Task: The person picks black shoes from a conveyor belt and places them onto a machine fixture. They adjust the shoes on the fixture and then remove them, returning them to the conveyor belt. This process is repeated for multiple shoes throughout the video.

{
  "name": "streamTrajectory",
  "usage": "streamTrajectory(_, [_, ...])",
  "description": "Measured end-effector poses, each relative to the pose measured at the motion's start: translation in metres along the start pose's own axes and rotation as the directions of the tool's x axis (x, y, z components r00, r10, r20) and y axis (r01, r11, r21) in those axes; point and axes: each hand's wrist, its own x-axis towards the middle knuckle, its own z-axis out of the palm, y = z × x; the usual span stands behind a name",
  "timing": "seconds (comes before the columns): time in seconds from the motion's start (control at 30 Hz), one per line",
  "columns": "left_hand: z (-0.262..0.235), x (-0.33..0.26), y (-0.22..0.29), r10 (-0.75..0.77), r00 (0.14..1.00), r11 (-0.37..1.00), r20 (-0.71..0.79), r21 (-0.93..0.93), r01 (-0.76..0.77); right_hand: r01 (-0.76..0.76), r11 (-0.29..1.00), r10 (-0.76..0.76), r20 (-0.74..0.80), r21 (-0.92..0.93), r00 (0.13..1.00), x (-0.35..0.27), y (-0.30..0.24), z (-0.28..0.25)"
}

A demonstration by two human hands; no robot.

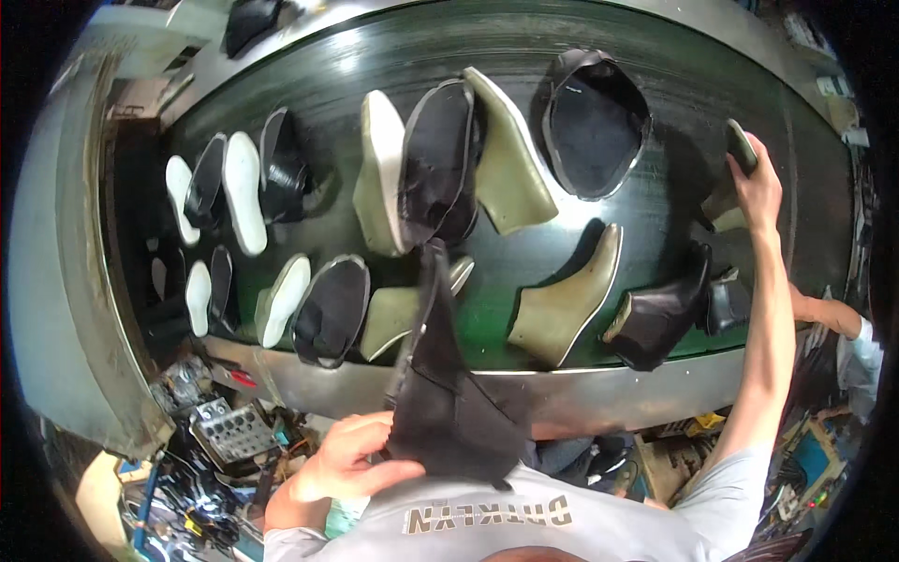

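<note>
My left hand (345, 459) pinched black boot upper (454, 412), long axis fore-aft, narrow end away; right hand (760, 192) clasped olive shoe last (741, 146).

I have the left hand (348, 459) low and close in front of the torso (646, 520), fingers bent into a grip and the thumb stretched out toward the right; its forearm looks short from my view. The right arm (770, 328) I have reaching far forward along the right side, nearly straight as I see it. At its end the right hand (758, 192) is raised, fingers curled in a hold. Both hands are bare and well apart.
</note>
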Motion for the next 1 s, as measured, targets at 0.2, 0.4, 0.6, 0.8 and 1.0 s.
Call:
streamTrajectory(0.2, [-0.002, -0.081, -0.004, 0.209, 0.978, 0.894, 0.010, 0.403, -0.196, 0.110, 0.789, 0.137, -0.348, 0.605, 0.928, -0.093, -0.118, -0.105])
streamTrajectory(0.4, [-0.011, -0.177, -0.019, 0.456, 0.860, 0.872, -0.229, -0.078, -0.484, 0.185, 0.721, 0.131, -0.393, 0.668, 0.910, -0.192, -0.289, -0.139])
streamTrajectory(0.6, [-0.014, -0.263, -0.095, -0.305, 0.823, 0.346, -0.479, -0.861, -0.373, -0.314, -0.243, 0.255, 0.373, 0.918, 0.892, -0.321, -0.416, -0.065])
streamTrajectory(0.8, [-0.017, -0.406, -0.175, -0.288, 0.742, 0.395, -0.605, -0.781, -0.484, -0.563, -0.425, -0.117, 0.574, 0.709, 0.811, -0.440, -0.542, -0.035])
streamTrajectory(1.0, [-0.032, -0.513, -0.240, -0.180, 0.629, 0.885, -0.756, -0.403, -0.232, -0.683, -0.296, -0.268, 0.629, 0.668, 0.730, -0.520, -0.646, -0.025])
